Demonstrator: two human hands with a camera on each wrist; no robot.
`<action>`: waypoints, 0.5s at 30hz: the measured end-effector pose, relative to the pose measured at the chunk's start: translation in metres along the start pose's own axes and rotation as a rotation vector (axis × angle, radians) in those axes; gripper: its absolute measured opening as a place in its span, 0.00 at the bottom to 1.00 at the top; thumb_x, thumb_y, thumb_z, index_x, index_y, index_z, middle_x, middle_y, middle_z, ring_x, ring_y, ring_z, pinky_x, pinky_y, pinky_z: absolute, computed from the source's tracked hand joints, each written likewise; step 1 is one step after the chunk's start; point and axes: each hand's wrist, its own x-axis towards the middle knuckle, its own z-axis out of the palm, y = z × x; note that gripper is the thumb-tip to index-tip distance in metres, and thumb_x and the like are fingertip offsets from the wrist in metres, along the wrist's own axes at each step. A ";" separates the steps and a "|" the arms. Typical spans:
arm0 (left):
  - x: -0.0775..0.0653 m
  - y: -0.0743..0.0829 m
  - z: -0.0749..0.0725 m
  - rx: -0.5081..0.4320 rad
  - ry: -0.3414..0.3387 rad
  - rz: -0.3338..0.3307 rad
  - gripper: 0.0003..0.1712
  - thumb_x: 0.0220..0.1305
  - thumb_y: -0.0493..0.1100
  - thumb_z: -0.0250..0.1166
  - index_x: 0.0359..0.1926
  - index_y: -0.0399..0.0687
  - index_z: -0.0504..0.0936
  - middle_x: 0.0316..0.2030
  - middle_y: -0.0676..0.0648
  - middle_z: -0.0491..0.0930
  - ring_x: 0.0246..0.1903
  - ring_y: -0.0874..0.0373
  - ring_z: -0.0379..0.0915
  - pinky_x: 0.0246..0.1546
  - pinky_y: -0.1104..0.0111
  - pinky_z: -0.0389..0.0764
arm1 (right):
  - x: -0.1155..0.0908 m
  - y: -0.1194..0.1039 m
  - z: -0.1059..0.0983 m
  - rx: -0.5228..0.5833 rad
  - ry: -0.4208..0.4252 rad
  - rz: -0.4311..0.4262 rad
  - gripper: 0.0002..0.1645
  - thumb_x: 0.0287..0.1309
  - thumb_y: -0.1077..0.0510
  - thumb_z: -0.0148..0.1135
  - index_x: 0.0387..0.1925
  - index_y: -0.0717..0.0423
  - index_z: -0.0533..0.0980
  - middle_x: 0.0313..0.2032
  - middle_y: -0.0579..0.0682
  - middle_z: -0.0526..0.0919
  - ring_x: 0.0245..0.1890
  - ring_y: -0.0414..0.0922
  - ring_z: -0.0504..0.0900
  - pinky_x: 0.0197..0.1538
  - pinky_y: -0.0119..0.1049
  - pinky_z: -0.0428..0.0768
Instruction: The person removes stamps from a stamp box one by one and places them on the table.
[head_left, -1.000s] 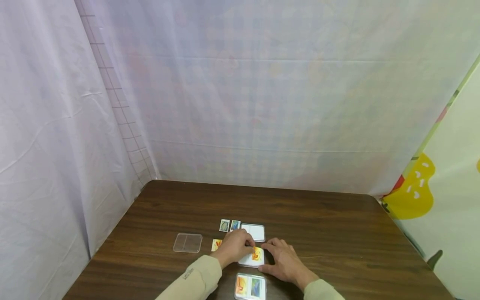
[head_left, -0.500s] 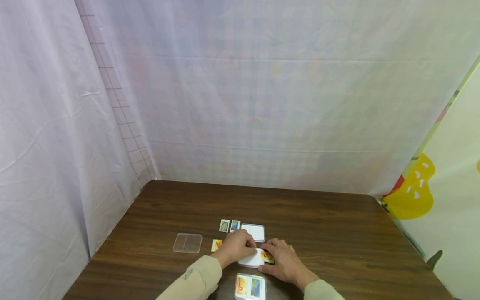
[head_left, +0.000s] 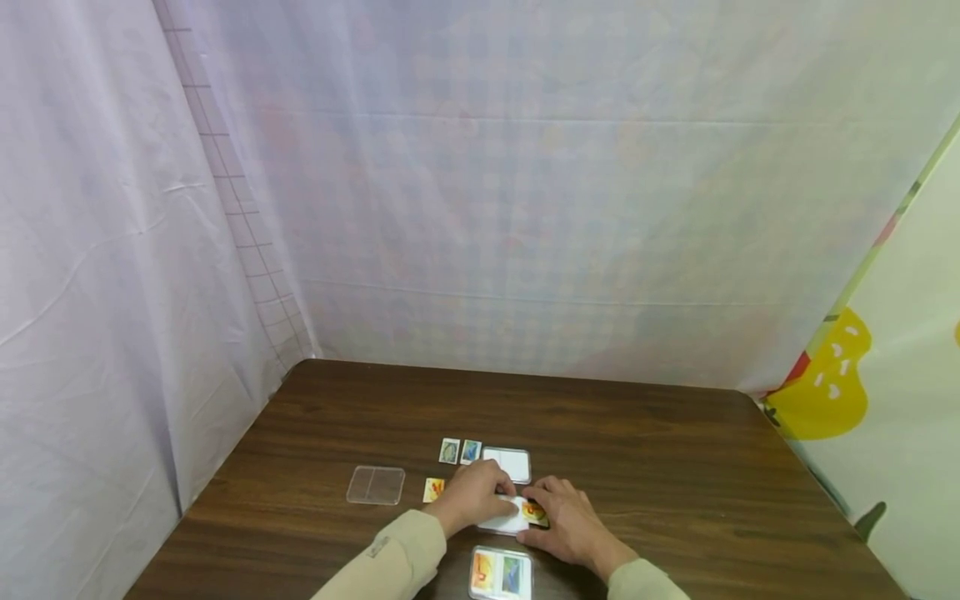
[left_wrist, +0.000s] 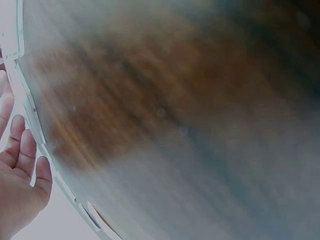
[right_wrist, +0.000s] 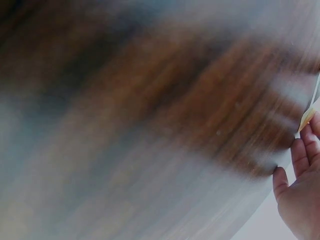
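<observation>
Two bare hands work over a flat white-backed case [head_left: 501, 525] in the head view. My right hand [head_left: 570, 521] holds a small orange-and-yellow picture card [head_left: 535, 512] between index finger and thumb, just past the case's right edge. In the right wrist view the yellowish card [right_wrist: 306, 119] shows at the fingertips. My left hand [head_left: 472, 496] rests over the case's left half, index finger and thumb reaching onto its white face. The left wrist view shows several relaxed, bent fingers [left_wrist: 26, 150]; their contact with the case is hidden.
Nearer stands a case [head_left: 501, 573] with two pictures inside; a white-backed case [head_left: 507, 463] lies beyond the hands. A clear lid [head_left: 376, 485] lies left. Small picture cards include a green one [head_left: 449, 451], a blue one [head_left: 471, 451] and an orange one [head_left: 433, 489], on a brown table [head_left: 637, 442].
The orange-and-yellow card has moved right, from over the case beside the left hand's fingers to between the right thumb and index finger. Both hands have otherwise barely shifted.
</observation>
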 end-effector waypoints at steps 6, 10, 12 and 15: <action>-0.001 0.000 0.000 0.014 0.002 0.002 0.08 0.50 0.49 0.76 0.32 0.55 0.89 0.29 0.61 0.78 0.32 0.69 0.70 0.40 0.66 0.70 | 0.000 0.000 0.001 -0.009 0.013 0.001 0.37 0.50 0.40 0.73 0.56 0.58 0.78 0.50 0.50 0.75 0.51 0.53 0.73 0.49 0.55 0.70; -0.001 0.000 -0.001 0.022 0.004 0.006 0.08 0.50 0.49 0.76 0.31 0.56 0.89 0.28 0.61 0.78 0.32 0.69 0.69 0.40 0.67 0.70 | 0.001 0.000 0.002 -0.016 0.019 0.004 0.37 0.49 0.40 0.74 0.56 0.58 0.78 0.50 0.50 0.76 0.51 0.54 0.73 0.50 0.56 0.70; -0.001 -0.001 -0.001 0.025 0.007 0.006 0.07 0.50 0.49 0.76 0.31 0.56 0.89 0.28 0.61 0.78 0.32 0.69 0.69 0.39 0.67 0.70 | 0.001 0.000 0.002 -0.016 0.017 0.006 0.37 0.49 0.41 0.74 0.56 0.58 0.78 0.50 0.50 0.76 0.52 0.54 0.73 0.50 0.56 0.70; -0.001 -0.001 -0.001 0.025 0.006 0.002 0.07 0.50 0.49 0.77 0.30 0.56 0.88 0.28 0.62 0.77 0.31 0.69 0.69 0.38 0.67 0.69 | 0.001 0.000 0.001 -0.010 0.009 0.012 0.38 0.48 0.42 0.75 0.56 0.58 0.78 0.49 0.51 0.76 0.51 0.54 0.73 0.50 0.56 0.70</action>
